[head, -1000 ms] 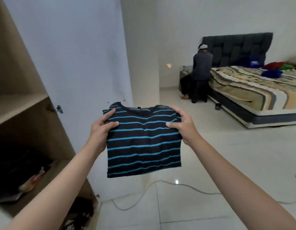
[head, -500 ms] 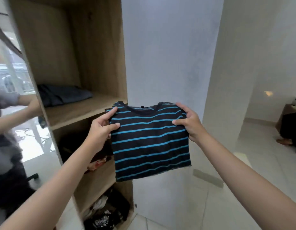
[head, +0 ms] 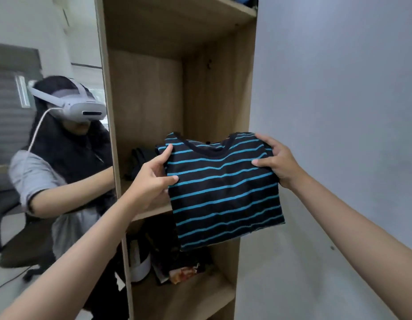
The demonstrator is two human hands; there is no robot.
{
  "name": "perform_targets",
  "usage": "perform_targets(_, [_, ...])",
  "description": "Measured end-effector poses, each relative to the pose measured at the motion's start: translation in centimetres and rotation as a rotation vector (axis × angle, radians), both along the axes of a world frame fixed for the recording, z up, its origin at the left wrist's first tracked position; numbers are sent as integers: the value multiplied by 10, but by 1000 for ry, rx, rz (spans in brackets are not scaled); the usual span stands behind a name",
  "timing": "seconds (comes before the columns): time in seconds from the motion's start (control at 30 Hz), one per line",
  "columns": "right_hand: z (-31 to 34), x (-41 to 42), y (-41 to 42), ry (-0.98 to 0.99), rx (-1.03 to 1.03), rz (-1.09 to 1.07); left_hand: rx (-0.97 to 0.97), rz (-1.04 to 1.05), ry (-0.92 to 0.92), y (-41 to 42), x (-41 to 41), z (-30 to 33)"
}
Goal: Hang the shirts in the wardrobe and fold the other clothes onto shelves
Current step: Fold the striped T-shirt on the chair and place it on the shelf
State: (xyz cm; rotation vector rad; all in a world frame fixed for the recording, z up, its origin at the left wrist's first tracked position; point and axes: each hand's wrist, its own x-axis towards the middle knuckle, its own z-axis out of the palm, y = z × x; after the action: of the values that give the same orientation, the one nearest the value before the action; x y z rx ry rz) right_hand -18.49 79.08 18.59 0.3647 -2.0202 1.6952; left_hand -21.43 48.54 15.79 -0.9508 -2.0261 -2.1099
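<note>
Both hands hold a folded shirt [head: 223,190] — black with blue stripes — in the air in front of the open wardrobe [head: 177,65]. The left hand [head: 151,179] has its grip clamped on the shirt's left edge, the right hand [head: 277,161] on its upper right corner. Behind the shirt is a shelf [head: 151,210] with dark clothes [head: 140,162] at its back.

Pale grey wall [head: 339,88] right of a mirror [head: 27,54].
</note>
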Motion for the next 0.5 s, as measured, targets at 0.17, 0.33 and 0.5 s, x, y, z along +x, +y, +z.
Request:
perform_targets(0.17, [20, -68, -10, 1, 34, 89, -8, 167, 43, -10, -34, 12])
perform_targets(0.33, [29, -139, -29, -21, -5, 193, 137, 400, 26, -11, -71, 23])
perform_targets(0.5, [31, -214, -50, -55, -66, 314, 299, 540, -12, 1, -114, 36])
